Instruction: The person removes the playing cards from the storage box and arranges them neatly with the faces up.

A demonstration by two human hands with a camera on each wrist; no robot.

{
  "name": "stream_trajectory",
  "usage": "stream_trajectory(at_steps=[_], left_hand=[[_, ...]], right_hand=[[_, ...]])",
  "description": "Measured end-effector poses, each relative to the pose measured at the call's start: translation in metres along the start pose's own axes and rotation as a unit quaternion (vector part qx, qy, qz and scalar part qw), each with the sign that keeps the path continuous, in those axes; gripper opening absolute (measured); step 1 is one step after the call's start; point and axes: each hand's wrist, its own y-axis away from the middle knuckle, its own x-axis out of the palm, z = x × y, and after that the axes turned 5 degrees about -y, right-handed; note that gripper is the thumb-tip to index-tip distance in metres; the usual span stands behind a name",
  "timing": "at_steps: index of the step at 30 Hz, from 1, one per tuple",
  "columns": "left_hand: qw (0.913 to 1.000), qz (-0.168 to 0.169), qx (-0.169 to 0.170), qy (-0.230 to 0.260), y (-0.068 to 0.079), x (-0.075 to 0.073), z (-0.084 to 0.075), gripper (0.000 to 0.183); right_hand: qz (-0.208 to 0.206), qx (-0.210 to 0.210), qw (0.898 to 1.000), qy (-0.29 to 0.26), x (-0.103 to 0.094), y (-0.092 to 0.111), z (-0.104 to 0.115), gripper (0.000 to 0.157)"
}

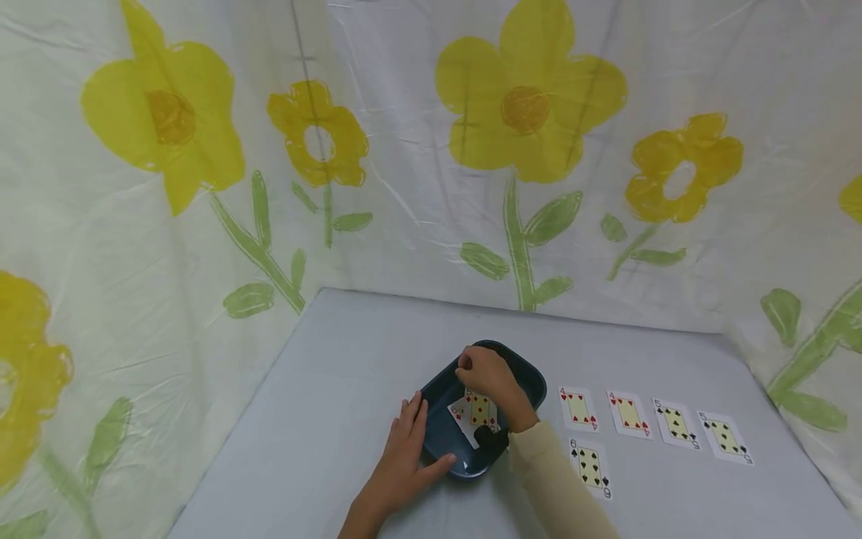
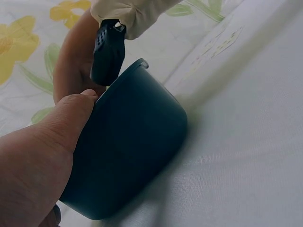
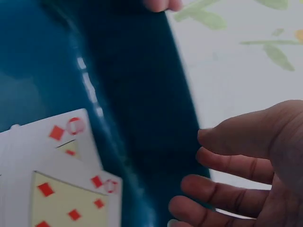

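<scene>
A dark blue rectangular tray (image 1: pixel 441 443) stands on the table, with overlapping playing cards (image 1: pixel 465 419) marked with red diamonds lying inside. My left hand (image 1: pixel 402 449) lies along the tray's left side, its fingers at the rim and its thumb spread across the near end. The left wrist view has that thumb at the tray's rim (image 2: pixel 128 78). Over the far part of the tray is my right hand (image 1: pixel 491 374), fingers loosely bent. In the right wrist view, the right hand's fingertips (image 3: pixel 191 184) are beside the tray wall, with no card between thumb and fingers.
Right of the tray, a row of face-up cards has two red fours (image 1: pixel 577 409) and two black fives (image 1: pixel 676 424). A black six (image 1: pixel 590 468) lies nearer, by the right sleeve (image 1: pixel 555 471). A flowered curtain (image 1: pixel 404 247) hangs behind the table (image 1: pixel 303 419).
</scene>
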Motion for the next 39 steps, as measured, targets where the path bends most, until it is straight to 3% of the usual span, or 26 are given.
stream_trajectory(at_steps=[13, 18, 21, 28, 33, 39], left_hand=[[1.0000, -0.003, 0.008, 0.000, 0.001, 0.002, 0.001, 0.096], [0.9999, -0.004, 0.011, -0.001, 0.001, 0.002, 0.001, 0.096], [1.0000, -0.003, 0.009, 0.000, 0.000, 0.002, 0.000, 0.096], [1.0000, 0.002, -0.001, 0.001, 0.000, 0.001, 0.000, 0.096], [0.9999, 0.008, -0.006, 0.009, 0.000, -0.001, -0.002, 0.097], [0.9999, 0.011, -0.010, 0.008, 0.000, -0.001, -0.002, 0.098]], right_hand=[[-0.008, 0.045, 0.999, -0.001, 0.017, -0.003, -0.015, 0.010], [0.013, 0.050, 0.999, 0.012, 0.020, -0.006, -0.017, 0.015], [0.047, 0.050, 0.997, 0.033, 0.022, -0.006, -0.019, 0.026], [0.138, 0.064, 0.982, 0.111, 0.021, 0.000, -0.012, 0.076], [0.130, 0.060, 0.980, 0.136, 0.023, 0.001, -0.010, 0.094], [0.094, 0.074, 0.985, 0.126, 0.029, -0.001, -0.015, 0.096]])
